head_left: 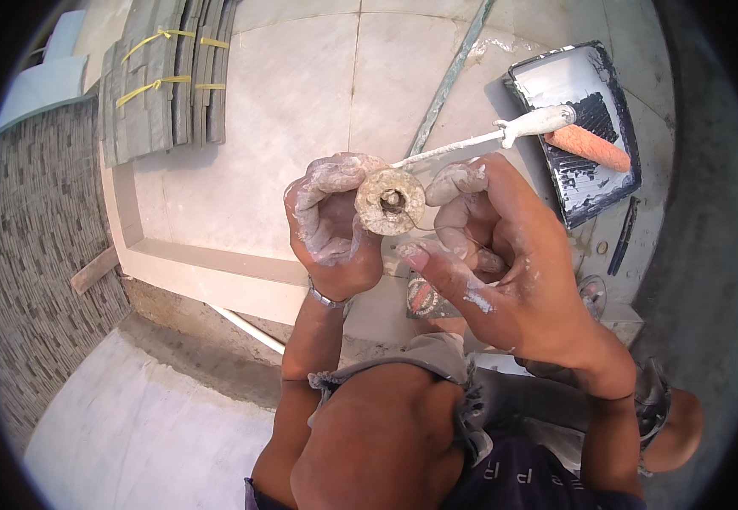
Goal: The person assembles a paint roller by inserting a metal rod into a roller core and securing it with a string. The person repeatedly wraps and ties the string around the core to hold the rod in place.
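My left hand [333, 217], streaked with white paint, is closed around a paint roller. The roller's round, crusted end [369, 212] faces up, with a ragged hole in its middle. Its white-coated rod and handle [539, 124] stretch away to the right, over a black paint tray [560, 76]. Beside the roller end is my right hand [492, 238], its thumb and forefinger apart and the other fingers curled. The forefinger is at or very near the roller's rim. A thin wire-like strand curves from the hole toward these fingers; I cannot see where it ends.
An orange roller sleeve [590, 148] lies in the paint-smeared tray. Bundled grey slats [152, 85] with yellow ties are at far left. A narrow strip [449, 81] crosses the pale tiles. A raised ledge [216, 276] runs along the near left. My bent knee [377, 442] is below my hands.
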Motion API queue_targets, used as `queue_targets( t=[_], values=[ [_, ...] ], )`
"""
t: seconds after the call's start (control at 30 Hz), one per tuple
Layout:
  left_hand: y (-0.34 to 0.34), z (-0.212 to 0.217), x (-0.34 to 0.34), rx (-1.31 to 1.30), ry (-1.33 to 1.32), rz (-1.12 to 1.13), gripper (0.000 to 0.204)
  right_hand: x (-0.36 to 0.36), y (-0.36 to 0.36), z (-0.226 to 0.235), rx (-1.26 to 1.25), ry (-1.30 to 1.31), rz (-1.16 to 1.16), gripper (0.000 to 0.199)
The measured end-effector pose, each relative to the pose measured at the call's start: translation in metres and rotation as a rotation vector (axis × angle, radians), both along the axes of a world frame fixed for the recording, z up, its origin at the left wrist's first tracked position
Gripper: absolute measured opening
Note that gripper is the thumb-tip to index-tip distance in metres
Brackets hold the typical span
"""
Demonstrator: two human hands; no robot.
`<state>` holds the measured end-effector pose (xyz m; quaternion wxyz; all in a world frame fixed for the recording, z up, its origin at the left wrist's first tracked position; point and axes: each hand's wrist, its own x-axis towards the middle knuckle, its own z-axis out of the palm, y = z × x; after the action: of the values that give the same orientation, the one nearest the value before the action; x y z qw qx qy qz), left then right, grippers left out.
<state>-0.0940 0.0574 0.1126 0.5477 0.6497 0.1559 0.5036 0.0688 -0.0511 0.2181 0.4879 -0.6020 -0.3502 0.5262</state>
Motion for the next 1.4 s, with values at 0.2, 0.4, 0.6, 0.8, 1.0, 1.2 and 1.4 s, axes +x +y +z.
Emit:
queue_targets(
  t=[0.2, 0.4, 0.6, 0.8, 1.0, 1.2, 1.4],
  values=[
    [-0.013, -0.006, 0.019, -0.109, -0.165, -0.197, 0.041, 0.019, -0.013, 0.02, 0.033, -0.131, 0.072, 0.052],
    [-0.022, -0.005, 0.035, -0.034, -0.089, -0.144, 0.05, 0.038, -0.011, 0.035, 0.26, -0.712, 0.002, 0.032],
    [-0.036, -0.005, 0.055, 0.161, 0.025, 0.177, 0.041, 0.03, -0.003, 0.048, 0.151, -0.927, -0.028, 0.022],
    [-0.058, -0.039, 0.087, 0.232, 0.015, 0.363, 0.044, 0.016, -0.003, 0.019, -0.016, -0.982, -0.113, 0.022],
    [-0.053, -0.057, 0.071, 0.285, 0.072, 0.279, 0.042, 0.021, -0.003, 0.004, -0.038, -0.857, -0.056, 0.015],
    [-0.043, -0.047, 0.063, 0.217, -0.033, 0.266, 0.038, 0.03, -0.004, 0.005, 0.223, -0.697, 0.147, 0.018],
    [-0.04, -0.031, 0.051, 0.164, 0.014, 0.221, 0.04, 0.029, -0.008, 0.017, 0.244, -0.72, -0.108, 0.016]
  ],
)
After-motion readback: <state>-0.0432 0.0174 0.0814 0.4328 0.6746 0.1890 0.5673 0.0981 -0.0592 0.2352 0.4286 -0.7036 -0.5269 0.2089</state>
